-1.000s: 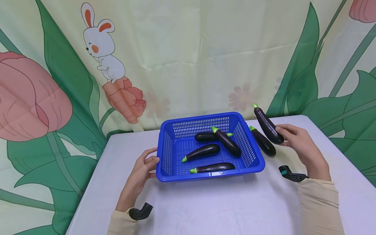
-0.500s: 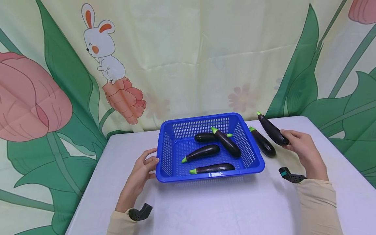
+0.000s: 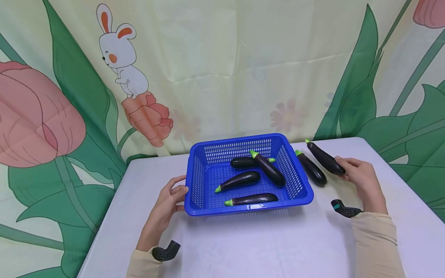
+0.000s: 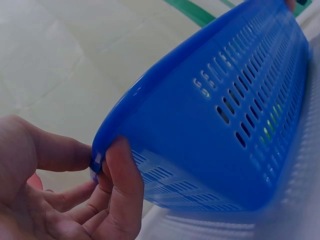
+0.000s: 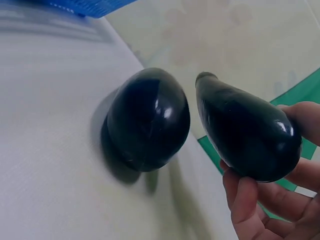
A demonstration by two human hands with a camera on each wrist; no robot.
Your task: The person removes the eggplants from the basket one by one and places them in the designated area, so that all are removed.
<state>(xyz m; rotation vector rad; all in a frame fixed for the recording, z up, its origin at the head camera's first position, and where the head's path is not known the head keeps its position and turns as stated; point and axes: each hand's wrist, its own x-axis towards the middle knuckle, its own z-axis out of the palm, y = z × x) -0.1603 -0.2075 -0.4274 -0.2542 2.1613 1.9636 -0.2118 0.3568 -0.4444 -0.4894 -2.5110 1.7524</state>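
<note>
My left hand grips the left rim of a blue plastic basket, thumb and fingers pinching the edge in the left wrist view. Inside the basket lie several dark purple eggplants with green tips, one resting across another. Off to the right, my right hand holds an eggplant by its thick end, its green tip pointing to the back left. Beside it a second eggplant lies on the table next to the basket. In the right wrist view a narrow gap parts these two.
A white cloth covers the table. Behind it hangs a curtain printed with a rabbit, tulips and leaves, close to the table's back edge. The basket's right wall stands near the loose eggplant.
My right hand has lowered the eggplant and moved it slightly to the right, away from the basket. The left hand and the basket have stayed in place.
</note>
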